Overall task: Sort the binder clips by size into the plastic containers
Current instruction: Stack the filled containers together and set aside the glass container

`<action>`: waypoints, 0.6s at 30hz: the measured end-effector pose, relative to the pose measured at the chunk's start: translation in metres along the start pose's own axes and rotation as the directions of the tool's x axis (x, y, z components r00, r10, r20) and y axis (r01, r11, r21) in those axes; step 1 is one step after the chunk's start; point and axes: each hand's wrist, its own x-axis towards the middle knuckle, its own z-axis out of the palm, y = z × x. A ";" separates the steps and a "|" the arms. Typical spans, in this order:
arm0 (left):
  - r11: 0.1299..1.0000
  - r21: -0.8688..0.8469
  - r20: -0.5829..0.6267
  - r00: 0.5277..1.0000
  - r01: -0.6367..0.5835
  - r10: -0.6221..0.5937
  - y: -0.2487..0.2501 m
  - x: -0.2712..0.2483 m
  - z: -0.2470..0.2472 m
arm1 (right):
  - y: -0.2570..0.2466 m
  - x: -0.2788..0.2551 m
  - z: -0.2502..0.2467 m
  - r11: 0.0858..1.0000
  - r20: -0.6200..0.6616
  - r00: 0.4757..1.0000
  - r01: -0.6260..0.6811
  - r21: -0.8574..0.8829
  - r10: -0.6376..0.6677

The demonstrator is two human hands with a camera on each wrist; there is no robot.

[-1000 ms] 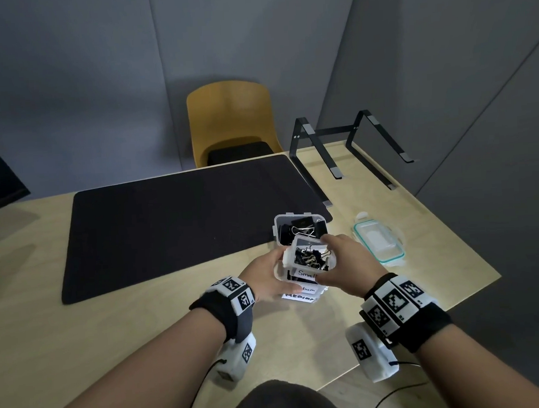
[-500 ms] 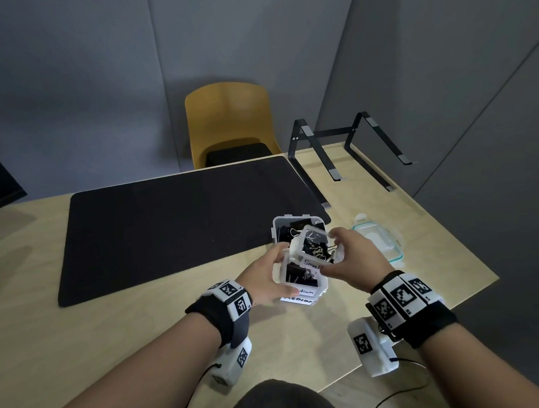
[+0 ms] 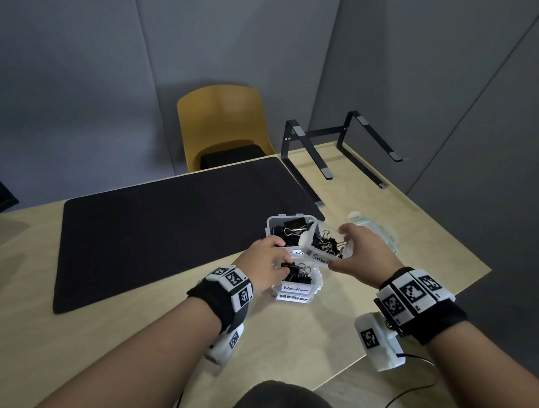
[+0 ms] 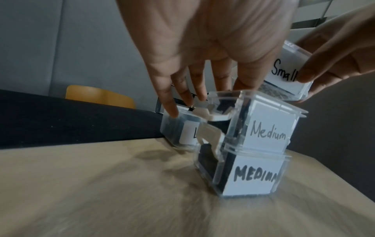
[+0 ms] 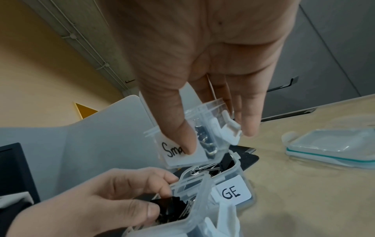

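My right hand (image 3: 337,247) grips a clear container labelled "Small" (image 3: 323,248), tilted and lifted off the stack, with small clips inside. In the right wrist view the right hand's (image 5: 218,137) thumb covers the label on the Small container (image 5: 188,144). My left hand (image 3: 273,254) holds the rim of the upper of two stacked "Medium" containers (image 3: 298,288), open on top with black clips showing. In the left wrist view my fingers (image 4: 199,94) reach down onto the Medium container's (image 4: 265,133) rim. An open "Large" container (image 3: 280,226) of bigger clips stands just behind.
A clear lid with a teal seal (image 3: 382,231) lies on the table right of my right hand. A black mat (image 3: 168,229) covers the table's middle. A black laptop stand (image 3: 337,146) sits at the back right, a yellow chair (image 3: 222,124) behind the table.
My right hand has lifted the Small container off the Medium stack and carried it right and back, tilting it. The Medium container's clips now show. My left hand stays on the stack.
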 end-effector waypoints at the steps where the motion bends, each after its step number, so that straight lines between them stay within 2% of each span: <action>1: 1.000 0.013 0.008 1.000 -0.009 0.009 0.001 0.001 -0.001 | 0.001 -0.001 0.000 1.000 -0.003 1.000 -0.005 0.002 0.005; 5: 0.998 0.049 0.045 0.998 -0.039 0.036 0.006 0.006 -0.004 | 0.003 -0.003 0.000 1.000 -0.008 1.000 -0.013 0.009 0.013; 9: 0.995 0.038 0.005 0.996 -0.087 0.087 0.012 0.006 -0.006 | 0.005 -0.004 -0.001 1.000 -0.005 1.000 -0.021 0.018 0.021; 15: 0.980 0.147 0.048 0.991 -0.133 0.127 0.021 0.011 -0.010 | 0.006 -0.004 -0.008 0.999 -0.024 0.999 -0.035 0.029 0.035; 18: 0.985 0.116 0.047 0.991 -0.128 0.123 0.024 0.013 -0.008 | 0.007 -0.003 -0.010 0.999 -0.032 0.999 -0.036 0.036 0.037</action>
